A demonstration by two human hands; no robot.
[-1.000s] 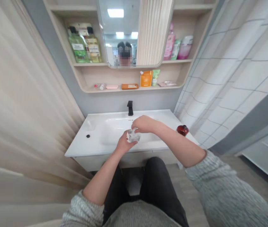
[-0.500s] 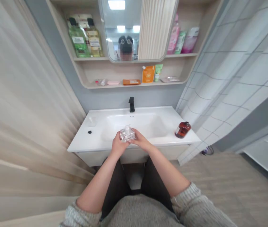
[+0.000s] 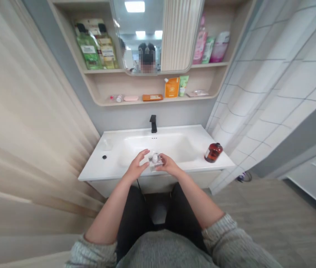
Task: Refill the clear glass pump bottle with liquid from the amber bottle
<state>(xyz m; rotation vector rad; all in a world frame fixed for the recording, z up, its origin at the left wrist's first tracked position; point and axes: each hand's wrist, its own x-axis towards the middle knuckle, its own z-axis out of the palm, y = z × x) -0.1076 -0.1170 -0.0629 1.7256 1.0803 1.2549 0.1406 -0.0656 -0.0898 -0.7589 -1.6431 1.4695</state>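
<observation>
In my right hand [image 3: 169,163] is a small clear, square-sided bottle [image 3: 154,166] with a whitish top, gripped at its right side over the front of the basin. Just left of it, my left hand [image 3: 137,165] is open, thumb and fingers spread toward the bottle; whether a fingertip touches it I cannot tell. A brown bottle [image 3: 213,152] with a pale label stands at the right end of the counter. Toward the left end lies a small round black piece [image 3: 104,157]. Behind that is a clear object [image 3: 107,144], too faint to name.
Around me is a white washbasin counter [image 3: 91,168] with a black faucet [image 3: 153,123] at the back. Above hangs a mirror cabinet [image 3: 102,104] holding bottles, an orange pouch [image 3: 171,88] and several small items. Curtains [image 3: 247,123] flank both sides.
My left hand has come off the clear bottle and moved left, its fingers opening. The bottle has shifted slightly right and down, staying in my right hand. The view has tilted a little.
</observation>
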